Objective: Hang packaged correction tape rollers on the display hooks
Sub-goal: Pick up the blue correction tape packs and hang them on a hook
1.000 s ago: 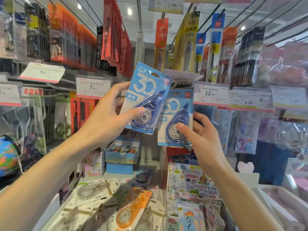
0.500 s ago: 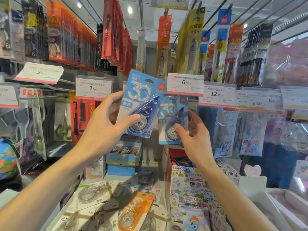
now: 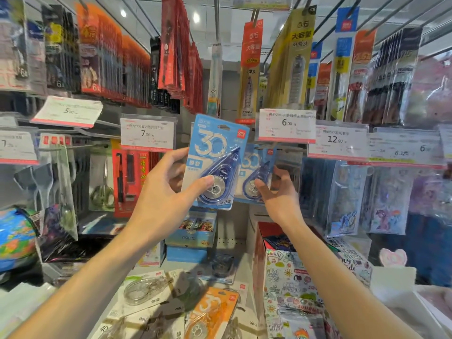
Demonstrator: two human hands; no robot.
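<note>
My left hand (image 3: 168, 192) grips a blue packaged correction tape roller (image 3: 215, 152), thumb pressed on its clear blister, held up in front of the shelf. My right hand (image 3: 276, 194) pinches a second blue correction tape package (image 3: 256, 167), which sits farther back under the 6.00 price tag (image 3: 286, 126), its top close to the display hook (image 3: 274, 145) behind that tag. I cannot tell whether the package's hole is on the hook. More correction tape packages, white (image 3: 144, 292) and orange (image 3: 210, 311), lie on the shelf below.
Price tags (image 3: 146, 135) front the hooks on each side. Pen packs (image 3: 249, 69) hang densely overhead. Scissors (image 3: 102, 184) hang at left, a globe (image 3: 14, 238) sits far left, sticker books (image 3: 291, 277) and glittery pouches (image 3: 347, 199) are at right.
My right hand has pushed its package back and up under the 6.00 tag. My left hand with its package has shifted slightly right and stayed raised.
</note>
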